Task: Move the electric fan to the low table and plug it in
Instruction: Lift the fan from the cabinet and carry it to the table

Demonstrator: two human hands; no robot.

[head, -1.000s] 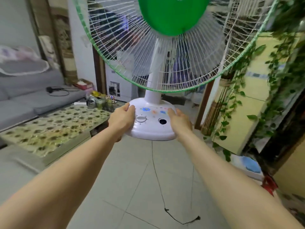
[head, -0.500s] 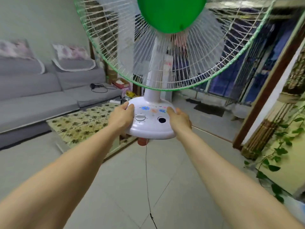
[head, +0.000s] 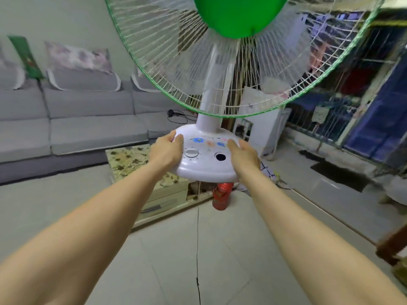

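Fan carried above the floor, in front of the low table

The electric fan [head: 207, 159] hangs above the low table [head: 130, 159]'s near end; left hand [head: 165, 150] and right hand [head: 244, 157] each grip its white base; its cord [head: 198, 238] dangles below.

The top of the fan [head: 220, 89] runs off the upper edge, so I see only the lower part of its grille and green hub. My left hand [head: 165, 150] and right hand [head: 243, 156] hide the sides of its base, and my fingers underneath are out of sight. The base covers much of the low table [head: 130, 160] (its far end is lost). The cord [head: 197, 249] leaves the bottom edge, plug unseen. The red bottle [head: 221, 195] is blurred; its top is hidden.
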